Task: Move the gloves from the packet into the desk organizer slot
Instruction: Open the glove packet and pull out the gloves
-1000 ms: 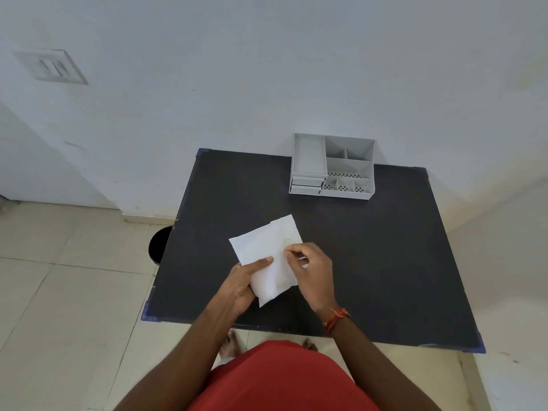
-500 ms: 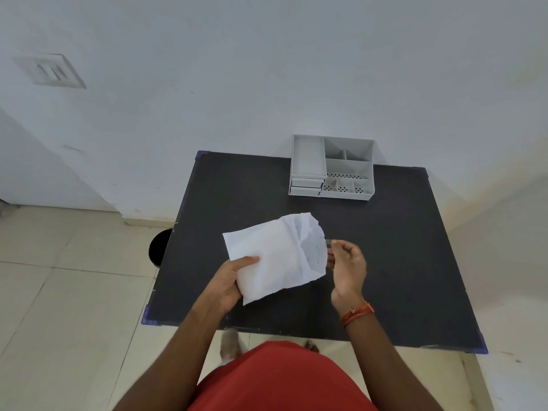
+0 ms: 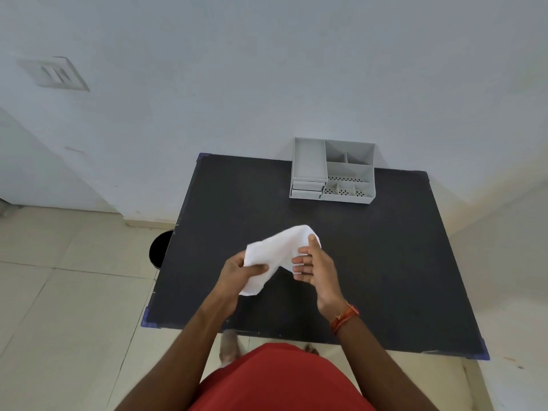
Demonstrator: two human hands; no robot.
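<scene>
A white paper packet (image 3: 277, 250) is held above the middle of the black table (image 3: 385, 262). My left hand (image 3: 240, 271) grips its lower left end. My right hand (image 3: 314, 265) is at the packet's right, open end, thumb on its rim and fingers spread against it. No gloves show; the packet's inside is hidden. The grey desk organizer (image 3: 332, 172) with several compartments and small drawers stands at the table's far edge against the wall, apart from both hands.
A black round bin (image 3: 160, 247) stands on the tiled floor left of the table. The white wall rises right behind the organizer. My red clothing fills the bottom of the view, close to the table's near edge.
The packet went from flat to opened at its right end, then bent and tilted. My right hand moved off to the right and has come back to the packet's mouth.
</scene>
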